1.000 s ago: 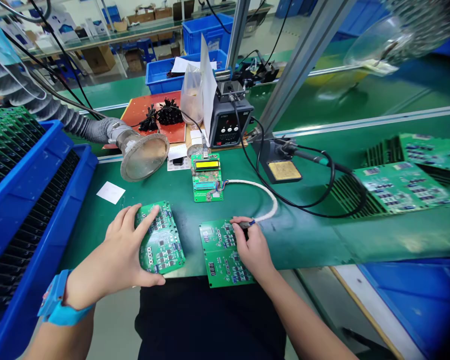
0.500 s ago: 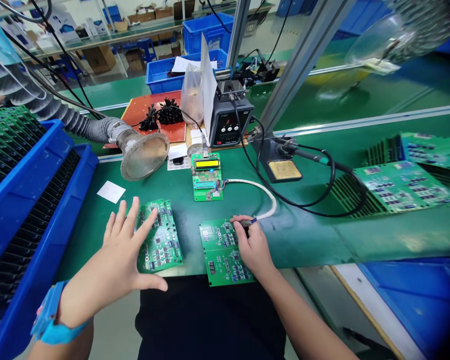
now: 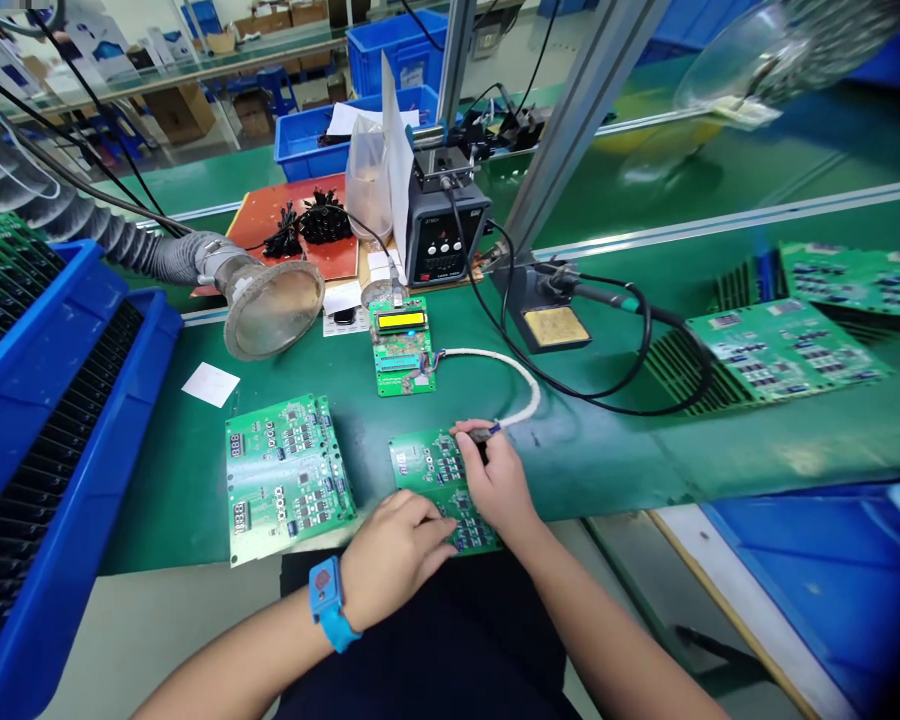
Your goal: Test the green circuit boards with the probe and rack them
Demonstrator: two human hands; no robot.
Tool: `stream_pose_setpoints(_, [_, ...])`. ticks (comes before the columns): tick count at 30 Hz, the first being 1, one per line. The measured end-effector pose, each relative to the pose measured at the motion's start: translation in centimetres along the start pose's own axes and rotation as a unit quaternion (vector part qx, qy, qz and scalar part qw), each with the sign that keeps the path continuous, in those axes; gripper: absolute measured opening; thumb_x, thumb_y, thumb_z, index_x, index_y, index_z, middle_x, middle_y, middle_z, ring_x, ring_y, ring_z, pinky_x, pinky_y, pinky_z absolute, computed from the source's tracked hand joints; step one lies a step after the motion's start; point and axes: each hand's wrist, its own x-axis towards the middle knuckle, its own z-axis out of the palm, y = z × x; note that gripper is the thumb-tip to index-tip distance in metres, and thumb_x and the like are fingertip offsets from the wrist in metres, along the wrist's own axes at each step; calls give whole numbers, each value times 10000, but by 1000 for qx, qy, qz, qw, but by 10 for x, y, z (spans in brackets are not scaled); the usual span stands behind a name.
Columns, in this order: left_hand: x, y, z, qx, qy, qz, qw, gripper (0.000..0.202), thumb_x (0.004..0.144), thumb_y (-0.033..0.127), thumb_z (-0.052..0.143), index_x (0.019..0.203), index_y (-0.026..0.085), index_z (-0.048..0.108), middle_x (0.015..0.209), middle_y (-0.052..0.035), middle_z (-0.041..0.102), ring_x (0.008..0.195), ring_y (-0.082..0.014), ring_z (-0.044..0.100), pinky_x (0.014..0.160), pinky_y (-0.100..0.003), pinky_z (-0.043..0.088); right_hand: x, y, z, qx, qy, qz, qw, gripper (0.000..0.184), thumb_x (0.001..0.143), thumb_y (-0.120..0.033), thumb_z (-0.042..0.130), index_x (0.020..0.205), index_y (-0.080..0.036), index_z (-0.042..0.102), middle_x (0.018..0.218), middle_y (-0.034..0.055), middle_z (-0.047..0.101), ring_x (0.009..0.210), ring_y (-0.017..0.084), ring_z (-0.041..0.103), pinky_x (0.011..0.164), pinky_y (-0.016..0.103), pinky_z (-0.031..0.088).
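Left hand [image 3: 394, 546] shifted onto right green circuit board [image 3: 420, 465], resting open, right hand [image 3: 499, 480] pinching cable plug [image 3: 487, 434]

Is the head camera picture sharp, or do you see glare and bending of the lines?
Head view: the printed circuit board is sharp; the transparent object at top right is blurred; glare lies on the green bench mat; wide-angle distortion bends the aluminium rail; the lower right corner darkens.
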Motion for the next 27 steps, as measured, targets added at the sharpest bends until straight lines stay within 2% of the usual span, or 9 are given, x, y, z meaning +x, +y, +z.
stream_pose_setpoints(3, [2,-3,4,-7,5,6,1000,219,873,235,672,1091,227,678,904,-36,621,834,-190,563,738,-312,492,0,0,0,1,1,-3,1000,178,931,-373,435,915,-222,528,946,111,677,916,258,633,807,424,501])
stream_pose_setpoints(7, [2,-2,6,-16,11,9,1000,145,879,243,667,1012,277,713,882,-19,605,813,-175,550,722,-301,456,0,0,1,-3,2,-7,1000,170,932,-365,429,917,-225,525,940,109,673,915,257,631,805,424,502])
stream_pose_setpoints(17, [-1,-4,11,-37,43,11,998,127,876,234,670,994,245,714,892,-27,619,830,-177,568,739,-300,476,0,0,1,-19,8,-8,1000,176,924,-376,434,891,-224,516,923,118,673,886,262,637,792,432,507])
stream_pose_setpoints(20, [-2,-3,10,-38,53,13,998,168,889,275,653,1046,223,683,898,-35,620,836,-181,583,754,-311,503,1,1,3,-25,12,-3,1000,173,912,-381,453,883,-222,516,895,119,674,876,271,640,792,441,507])
stream_pose_setpoints(22, [-3,-3,11,-37,68,6,997,214,916,294,611,1105,201,645,924,-50,617,855,-188,591,770,-324,523,1,2,3,-27,15,-1,1000,179,906,-387,460,880,-220,518,886,121,675,867,274,643,791,445,507])
stream_pose_setpoints(27, [-4,-2,18,-18,124,-33,991,212,961,206,495,1131,141,603,1030,-120,576,949,-230,580,791,-353,536,1,1,2,-22,14,-2,1000,190,916,-397,446,885,-225,522,900,110,684,863,261,645,788,427,511])
